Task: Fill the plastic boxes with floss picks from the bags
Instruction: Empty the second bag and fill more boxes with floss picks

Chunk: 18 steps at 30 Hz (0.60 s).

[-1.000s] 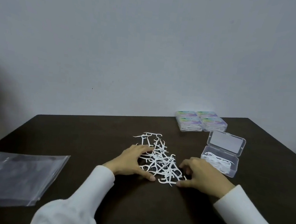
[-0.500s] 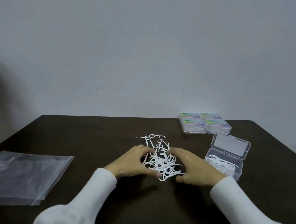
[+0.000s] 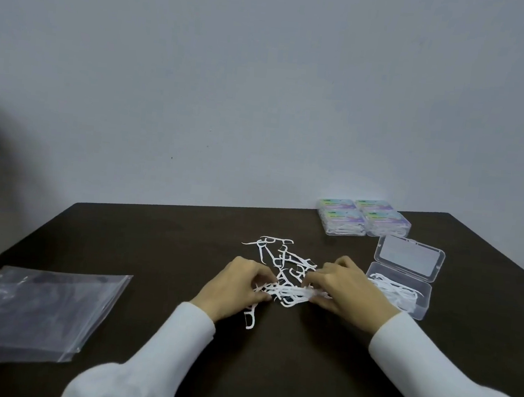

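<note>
Head view: dark brown tabletop (image 3: 286, 367) runs back to a plain grey wall (image 3: 265, 86); its far edge meets the wall and its left and right edges slant toward the camera. Bare surface lies in front of the hands between the two white sleeves, and between the bags and the picks.

Stack of clear, glossy plastic bags (image 3: 35, 314) lies flat near the left edge, well apart from the hands. Four closed transparent boxes (image 3: 362, 219) with pastel labels stand in a tight block at the far right, by the wall. Just in front of them is an open clear plastic box (image 3: 405, 295), rectangular with rounded corners, lid tilted back, some white floss picks inside.

Loose floss picks (image 3: 280, 257), thin white plastic with curved heads, lie tangled at mid-table. Nearer, a gathered bundle of picks (image 3: 287, 292) is squeezed between both hands. The left hand (image 3: 233, 286) has its fingers curled round the bundle's left end; the right hand (image 3: 344, 289) has its fingers curled over the right end, just beside the open box. One stray pick (image 3: 249, 318) lies below the left hand
</note>
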Each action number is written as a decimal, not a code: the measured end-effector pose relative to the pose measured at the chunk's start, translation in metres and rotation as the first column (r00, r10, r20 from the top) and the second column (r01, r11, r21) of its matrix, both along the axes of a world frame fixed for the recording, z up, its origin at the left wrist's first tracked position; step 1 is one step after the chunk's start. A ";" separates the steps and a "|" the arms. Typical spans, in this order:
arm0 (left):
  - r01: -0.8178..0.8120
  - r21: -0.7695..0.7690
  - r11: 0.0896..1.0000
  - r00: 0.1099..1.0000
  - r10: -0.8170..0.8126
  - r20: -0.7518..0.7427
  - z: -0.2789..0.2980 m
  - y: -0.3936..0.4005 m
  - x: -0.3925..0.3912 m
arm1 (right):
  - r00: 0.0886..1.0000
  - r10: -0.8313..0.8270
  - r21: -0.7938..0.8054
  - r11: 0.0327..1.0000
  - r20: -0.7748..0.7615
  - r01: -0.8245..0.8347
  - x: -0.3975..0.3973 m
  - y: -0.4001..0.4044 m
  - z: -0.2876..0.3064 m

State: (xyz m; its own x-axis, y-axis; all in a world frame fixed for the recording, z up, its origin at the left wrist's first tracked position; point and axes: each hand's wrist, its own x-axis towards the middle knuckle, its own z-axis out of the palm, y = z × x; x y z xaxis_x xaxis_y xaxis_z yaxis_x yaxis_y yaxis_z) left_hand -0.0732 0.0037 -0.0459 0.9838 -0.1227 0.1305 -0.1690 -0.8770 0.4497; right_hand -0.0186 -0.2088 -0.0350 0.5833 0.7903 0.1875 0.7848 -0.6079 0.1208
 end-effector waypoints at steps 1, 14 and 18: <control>0.002 0.012 1.000 1.000 -0.003 0.017 0.000 0.000 0.000 | 1.000 -0.004 0.020 1.000 -0.024 0.004 0.000 -0.001 0.000; -0.018 -0.160 0.987 0.971 0.056 0.234 0.012 -0.004 0.005 | 0.911 -0.077 0.433 0.862 -0.405 0.265 0.001 -0.030 0.021; 0.020 -0.282 0.959 0.941 0.076 0.328 0.023 -0.023 0.015 | 0.882 -0.067 0.504 0.799 -0.467 0.328 0.003 -0.054 0.030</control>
State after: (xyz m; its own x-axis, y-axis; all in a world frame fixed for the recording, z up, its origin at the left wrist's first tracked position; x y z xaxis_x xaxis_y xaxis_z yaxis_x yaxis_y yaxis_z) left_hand -0.0587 -0.0193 -0.0226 0.8799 -0.0072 0.4751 -0.3283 -0.7320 0.5969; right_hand -0.0153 -0.2626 -0.0048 0.8370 0.4805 0.2619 0.5337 -0.6107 -0.5850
